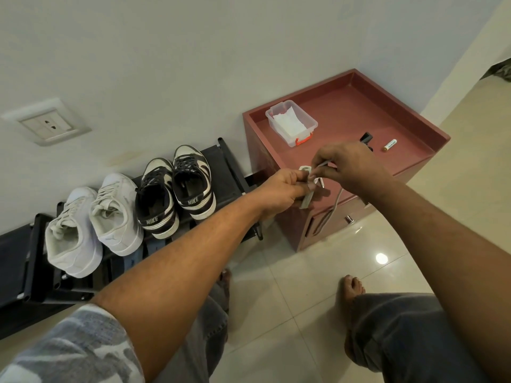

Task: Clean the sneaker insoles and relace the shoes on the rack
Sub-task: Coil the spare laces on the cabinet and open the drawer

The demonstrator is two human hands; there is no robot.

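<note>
**Lace in both hands above the cabinet, shoes waiting on the rack**

The white lace (336, 201) is held over the front edge of the red cabinet (409, 125). Its free length hangs slack in front of the drawer. The right hand (348, 167) pinches the lace near its upper end. The left hand (284, 189) grips a pale flat piece (306, 201) just beside that pinch; what the piece is cannot be told.

The lace looks light, soft and limp, so it will likely droop and twist wherever it is unsupported. It is probably best held close to the stiff tip for threading, with the other hand steadying the eyelet. The pale piece looks thin and bendable, and an edge grip should be enough.

On the black rack (16, 252) to the left stand four shoes side by side. The black-and-white sneakers (177, 189) carry "NIKE" on each heel tab and are laced in black. The white sneakers (94, 225) have loose pale laces, and a small side mark on one is too small to read.

On the cabinet top sit three things:
- a clear plastic box (290, 125) with white sheets inside and an orange latch
- a small black object (365, 138)
- a battery (390, 145), whose print is illegible

A wall socket (45, 125) is set in the wall above the rack.
</note>
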